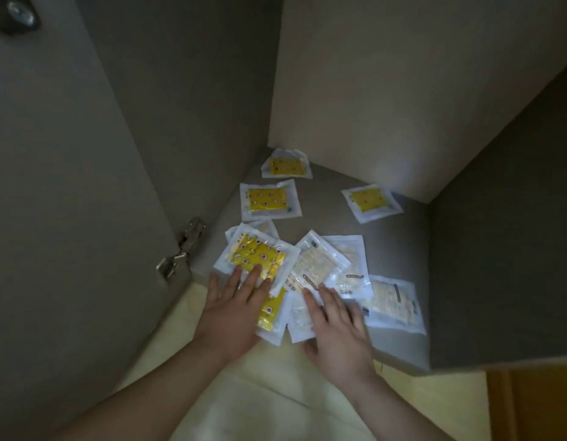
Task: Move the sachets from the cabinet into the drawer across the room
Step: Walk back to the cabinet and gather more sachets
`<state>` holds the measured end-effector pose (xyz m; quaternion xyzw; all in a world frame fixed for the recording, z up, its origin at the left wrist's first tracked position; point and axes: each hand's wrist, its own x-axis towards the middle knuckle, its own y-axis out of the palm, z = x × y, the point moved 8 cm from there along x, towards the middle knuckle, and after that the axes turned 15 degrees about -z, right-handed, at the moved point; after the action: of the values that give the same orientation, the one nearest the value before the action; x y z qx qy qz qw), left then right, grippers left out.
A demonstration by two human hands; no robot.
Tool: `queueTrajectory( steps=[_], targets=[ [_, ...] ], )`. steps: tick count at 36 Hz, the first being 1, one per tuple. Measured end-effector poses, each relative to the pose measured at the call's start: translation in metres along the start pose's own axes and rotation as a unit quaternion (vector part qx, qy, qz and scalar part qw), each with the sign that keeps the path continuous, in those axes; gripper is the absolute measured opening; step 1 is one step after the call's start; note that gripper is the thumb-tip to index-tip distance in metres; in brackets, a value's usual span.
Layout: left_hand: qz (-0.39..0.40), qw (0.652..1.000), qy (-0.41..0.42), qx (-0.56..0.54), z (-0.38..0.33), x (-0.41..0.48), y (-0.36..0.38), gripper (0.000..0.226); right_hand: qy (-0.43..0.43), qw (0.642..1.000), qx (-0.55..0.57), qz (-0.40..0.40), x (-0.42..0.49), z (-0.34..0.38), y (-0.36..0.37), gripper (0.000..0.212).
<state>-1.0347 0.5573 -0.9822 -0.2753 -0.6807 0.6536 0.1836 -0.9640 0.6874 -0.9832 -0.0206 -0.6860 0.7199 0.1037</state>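
Note:
Several clear sachets lie on the grey cabinet shelf [403,249], some with yellow contents, some pale. My left hand [234,308] lies flat with straight fingers on a yellow sachet [258,254] at the shelf's front left. My right hand [336,326] rests flat, fingers straight, on a pile of pale sachets [317,268] near the front edge. Three yellow sachets lie apart farther back: one at the rear corner [286,165], one to the left [268,200], one on the right [369,200]. Another pale sachet [393,302] sits right of my right hand.
The open cabinet door [69,186] stands at the left, with a metal hinge [180,249] near the shelf's front corner. A pale back wall [403,90] and a grey right side wall [514,249] close the shelf. Cream floor [276,393] lies below.

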Motion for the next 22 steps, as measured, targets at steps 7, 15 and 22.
queueTrajectory(
  steps=[7,15,22],
  targets=[
    [-0.009,0.999,0.034,0.025,-0.004,0.010,-0.017,0.068,0.010,0.999,0.047,0.002,0.020,-0.007,-0.024,0.091],
    [0.019,0.995,-0.068,-0.077,0.001,0.024,-0.016,0.068,0.037,0.981,0.110,0.157,0.043,0.002,0.006,0.112],
    [0.003,0.991,-0.103,-0.083,0.003,0.009,0.002,0.079,0.024,0.999,0.018,-0.012,0.027,-0.002,-0.007,0.086]
  ],
)
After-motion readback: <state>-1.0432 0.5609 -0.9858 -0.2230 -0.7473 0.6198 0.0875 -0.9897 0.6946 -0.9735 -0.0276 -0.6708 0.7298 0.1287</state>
